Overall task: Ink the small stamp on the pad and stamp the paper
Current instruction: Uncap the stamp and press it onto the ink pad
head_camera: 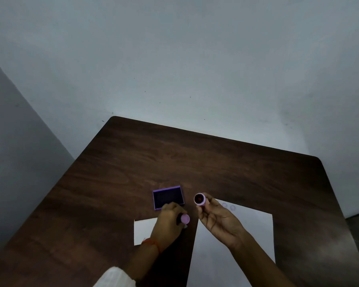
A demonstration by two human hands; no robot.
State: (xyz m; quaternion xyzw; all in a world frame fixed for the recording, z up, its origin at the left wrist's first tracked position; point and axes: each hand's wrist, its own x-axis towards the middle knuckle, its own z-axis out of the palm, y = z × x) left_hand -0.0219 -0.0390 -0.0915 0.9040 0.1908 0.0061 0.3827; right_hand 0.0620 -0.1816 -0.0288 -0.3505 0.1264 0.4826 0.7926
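A purple ink pad (pixel 167 197) lies open on the dark wooden table (pixel 195 158). My right hand (pixel 218 218) holds a small pink round stamp (pixel 199 199) in the air just right of the pad, its dark face turned toward me. My left hand (pixel 168 222) rests at the pad's near edge, fingers closed around a small pink piece (pixel 185 219) that looks like a cap. A white sheet of paper (pixel 247 230) lies under and right of my right hand, with faint round stamp marks (pixel 228 206) near its far edge.
A smaller white sheet (pixel 143 230) lies under my left wrist. An orange thread band (pixel 151 243) circles that wrist. A pale wall stands behind the table, whose far and right edges are in view.
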